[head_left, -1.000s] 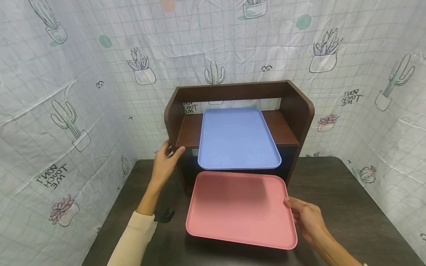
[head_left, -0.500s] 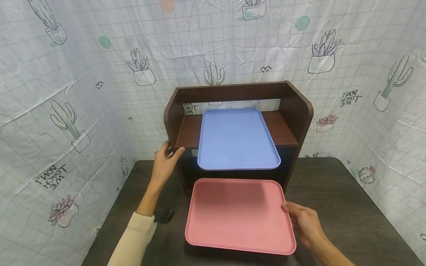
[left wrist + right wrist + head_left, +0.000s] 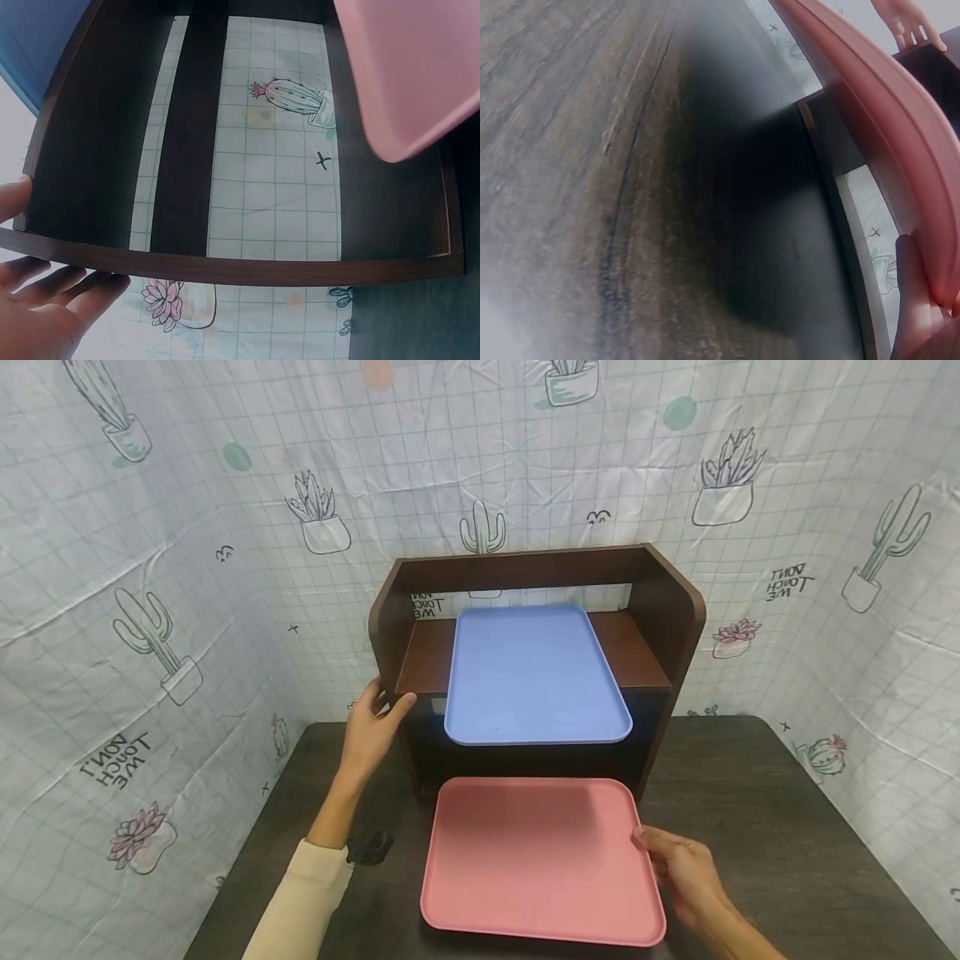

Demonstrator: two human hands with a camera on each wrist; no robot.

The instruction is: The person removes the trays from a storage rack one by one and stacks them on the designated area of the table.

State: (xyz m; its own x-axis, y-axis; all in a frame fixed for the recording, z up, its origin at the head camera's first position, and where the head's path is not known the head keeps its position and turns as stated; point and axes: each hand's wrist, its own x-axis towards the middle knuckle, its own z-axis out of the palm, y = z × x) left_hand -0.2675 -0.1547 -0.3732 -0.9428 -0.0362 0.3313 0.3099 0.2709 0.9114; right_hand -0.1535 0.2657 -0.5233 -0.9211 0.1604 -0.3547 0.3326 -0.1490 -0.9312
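Observation:
My right hand (image 3: 686,870) pinches the right rim of a pink rectangular tray (image 3: 540,860), thumb on top. The tray is raised over the table in front of a dark brown two-tier shelf (image 3: 525,566); its underside and the hand's fingers below it show in the right wrist view. My left hand (image 3: 367,731) grips the shelf's left side panel, its thumb at the shelf-board corner and its fingers along the outer face, as the left wrist view (image 3: 45,315) also shows. A blue tray (image 3: 536,677) lies on the shelf's upper board, its near end jutting past the front edge.
The shelf's lower compartment (image 3: 525,763) opens under the blue tray, with an open back crossed by a dark slat (image 3: 187,142). A dark wooden table (image 3: 735,810) carries the shelf. White gridded cloth (image 3: 247,527) with cactus drawings hangs behind and at both sides.
The pink tray has moved back toward me and lower, away from the shelf, together with my right hand. My left hand, the shelf and the blue tray have stayed put.

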